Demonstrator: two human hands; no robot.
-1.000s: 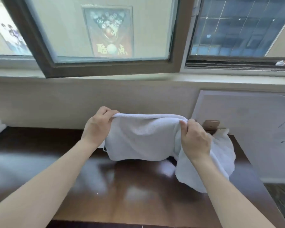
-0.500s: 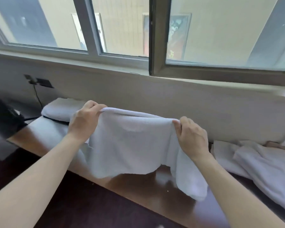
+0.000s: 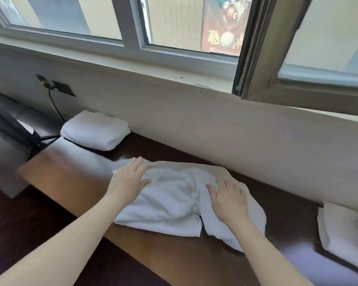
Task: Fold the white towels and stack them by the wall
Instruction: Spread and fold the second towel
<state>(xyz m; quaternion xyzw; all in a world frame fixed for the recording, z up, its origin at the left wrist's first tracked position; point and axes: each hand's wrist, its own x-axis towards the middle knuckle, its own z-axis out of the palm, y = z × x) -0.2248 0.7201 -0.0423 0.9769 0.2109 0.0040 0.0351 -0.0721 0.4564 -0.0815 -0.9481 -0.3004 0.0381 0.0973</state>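
A white towel (image 3: 174,203) lies spread and rumpled on the dark wooden table (image 3: 70,182), close to the wall. My left hand (image 3: 129,178) rests flat on its left part, fingers apart. My right hand (image 3: 228,200) presses flat on its right part, fingers spread. Neither hand grips the cloth. A folded white towel (image 3: 95,131) sits at the far left of the table against the wall. More unfolded white towels (image 3: 343,234) lie at the right edge of the view.
The cream wall (image 3: 194,120) runs along the table's far side under a window sill (image 3: 153,71). A wall socket with a black cable (image 3: 54,87) is at the left. A dark frame (image 3: 10,124) stands beyond the table's left end.
The towel was held up in the air by both hands; now it lies on the table. Both hands have let go and rest flat on it. The view has swung left.
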